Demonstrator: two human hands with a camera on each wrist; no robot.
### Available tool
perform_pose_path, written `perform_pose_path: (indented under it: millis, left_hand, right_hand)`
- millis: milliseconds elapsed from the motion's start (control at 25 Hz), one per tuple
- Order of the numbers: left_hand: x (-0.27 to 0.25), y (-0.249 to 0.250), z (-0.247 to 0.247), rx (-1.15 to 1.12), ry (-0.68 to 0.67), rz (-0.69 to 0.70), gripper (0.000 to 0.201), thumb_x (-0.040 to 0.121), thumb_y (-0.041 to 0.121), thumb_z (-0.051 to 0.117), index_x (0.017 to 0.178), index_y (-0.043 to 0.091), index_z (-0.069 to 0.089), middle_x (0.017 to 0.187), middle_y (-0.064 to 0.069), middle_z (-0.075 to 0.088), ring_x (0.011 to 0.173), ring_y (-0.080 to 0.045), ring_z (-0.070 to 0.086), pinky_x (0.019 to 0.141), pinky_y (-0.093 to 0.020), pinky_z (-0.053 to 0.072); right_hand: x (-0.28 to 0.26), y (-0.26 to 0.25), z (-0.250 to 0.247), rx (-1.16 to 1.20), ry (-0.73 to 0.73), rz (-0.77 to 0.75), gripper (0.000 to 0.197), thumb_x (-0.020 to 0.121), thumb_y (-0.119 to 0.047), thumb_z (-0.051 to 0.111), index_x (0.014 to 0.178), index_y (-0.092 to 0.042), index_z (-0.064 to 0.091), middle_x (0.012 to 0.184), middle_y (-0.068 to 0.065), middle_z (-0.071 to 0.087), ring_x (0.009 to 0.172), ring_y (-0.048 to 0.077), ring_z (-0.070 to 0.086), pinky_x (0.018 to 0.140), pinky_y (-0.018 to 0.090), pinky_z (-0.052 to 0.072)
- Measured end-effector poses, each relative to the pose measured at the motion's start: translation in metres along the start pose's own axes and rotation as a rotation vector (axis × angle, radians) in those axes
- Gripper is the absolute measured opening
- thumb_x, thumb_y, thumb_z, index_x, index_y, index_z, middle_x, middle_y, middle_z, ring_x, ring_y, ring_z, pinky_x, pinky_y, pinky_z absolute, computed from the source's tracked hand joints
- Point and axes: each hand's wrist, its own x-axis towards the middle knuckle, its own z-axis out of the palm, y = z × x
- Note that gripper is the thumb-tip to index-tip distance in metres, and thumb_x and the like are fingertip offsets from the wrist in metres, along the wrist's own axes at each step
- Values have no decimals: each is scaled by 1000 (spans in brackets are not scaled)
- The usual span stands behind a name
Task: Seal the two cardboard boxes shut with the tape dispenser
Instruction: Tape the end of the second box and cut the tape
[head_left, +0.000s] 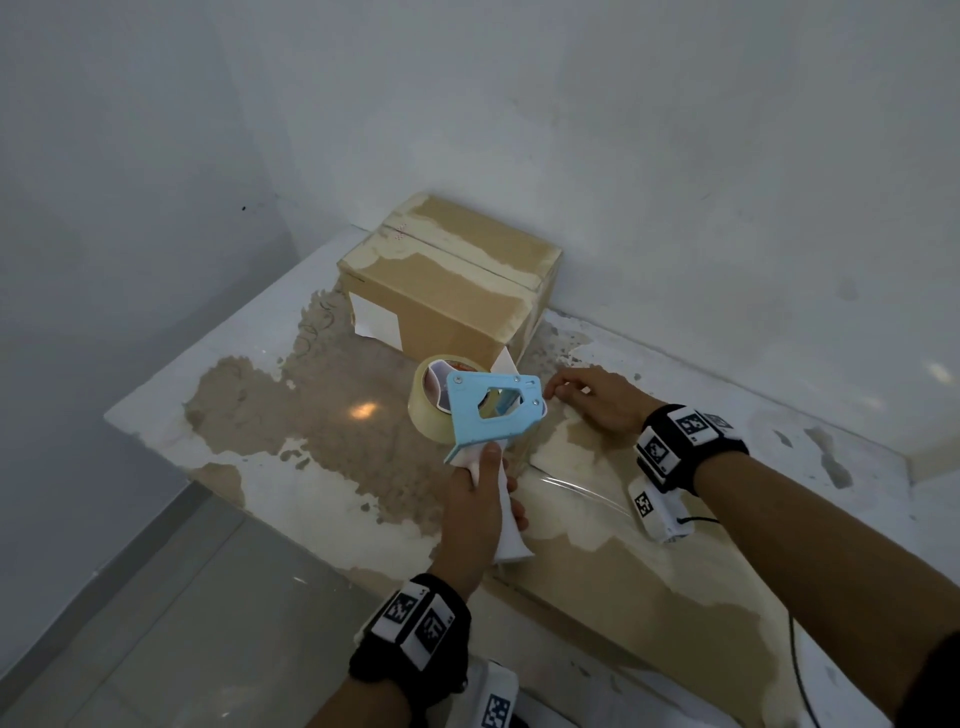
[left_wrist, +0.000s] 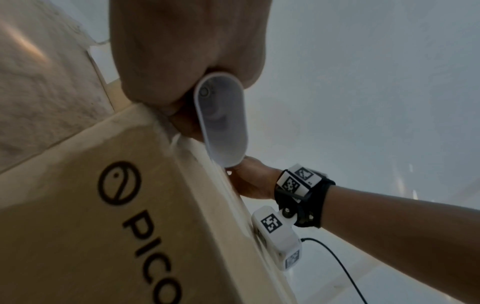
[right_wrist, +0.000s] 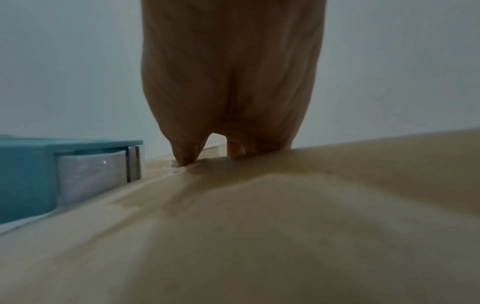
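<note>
My left hand (head_left: 480, 512) grips the white handle (left_wrist: 221, 123) of a light-blue tape dispenser (head_left: 493, 410) with a clear tape roll (head_left: 431, 402), held over the far end of the near cardboard box (head_left: 649, 561). A strip of clear tape (head_left: 582, 493) lies along that box's top seam. My right hand (head_left: 597, 397) rests on the box top beside the dispenser's toothed blade (right_wrist: 136, 164), fingertips (right_wrist: 185, 160) pressing down at the far edge. The box's side reads "PICO" (left_wrist: 145, 246). A second cardboard box (head_left: 452, 280), its top marked with torn patches, stands in the back corner.
Both boxes sit on a worn white-and-brown table (head_left: 291, 431) pushed into a corner of white walls (head_left: 675, 130). Its left edge drops to a tiled floor (head_left: 171, 613). A black cable (head_left: 795, 660) runs along the right of the near box.
</note>
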Motion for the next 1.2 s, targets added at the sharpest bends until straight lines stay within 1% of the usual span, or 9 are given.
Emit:
perform_pose_path:
  millis: [280,360,480,680,760,880,1000,1120,1200]
  left_hand:
    - [-20,-6,-7,-37,-27,-60,44,97,42,47,114,3,56,78,-7,59,49,-11,57,44,-24,48]
    - [-34,-11,-23,-31,-39,-61,38,97,43,46,108,8,57,81,-7,59,55,-14,59,49,-26,51]
    - [-59,-28,-57,-48,-56,-74,34,97,42,46,96,10,60,78,-8,59,56,-15,57,55,-31,51]
    - [-105,-54,-86,-1,184,-97,39,95,43,51,91,6,64,72,-9,57,44,-15,49,37,-19,40]
    - [-123,-59,-101,36,175,-116,42,97,39,49,96,-1,63,74,-13,56,50,-21,47,38,-21,39]
    - [-140,-72,-128,29,151,-165,54,90,48,51,101,-4,61,69,-13,55,52,-25,47,50,-31,38]
    - [-147,-88,-140,59,154,-154,55,89,53,54,99,-1,62,65,-13,53,52,-27,47,56,-35,38]
    - [-143,-99,-142,144,79,-130,65,78,69,57,93,7,66,60,-8,56,52,-28,52,57,-36,44]
    - [-140,-102,-144,221,36,-107,58,79,65,53,86,8,64,55,-3,56,49,-25,54,54,-35,46]
  right_hand:
    - [-6,-2,7,55,-25,22,28,103,-23,39,111,-20,65,107,-4,58,98,14,50,82,27,34]
    - [-6,-2,8,46,-25,25,28,103,-24,39,109,-20,66,105,-4,56,95,13,49,77,26,35]
    - [-3,2,8,76,-29,2,24,103,-25,40,101,-26,63,105,-3,58,98,16,52,85,29,36]
    - [2,7,11,39,-22,24,25,103,-29,40,104,-26,64,111,2,60,104,23,56,92,38,44]
    - [2,8,11,24,-21,40,27,102,-32,39,107,-26,65,116,5,63,107,26,58,97,44,44]
    - [1,5,9,10,-23,41,29,102,-32,39,110,-25,66,119,7,64,108,27,58,99,46,44]
    - [-1,4,10,14,-20,43,29,102,-31,39,111,-24,66,119,7,63,106,26,57,96,43,43]
    - [0,5,11,22,-16,49,28,101,-32,39,109,-25,65,116,10,65,106,31,60,90,40,44]
    - [-1,4,11,22,-15,50,28,101,-33,39,109,-26,65,115,10,65,105,32,61,90,40,44]
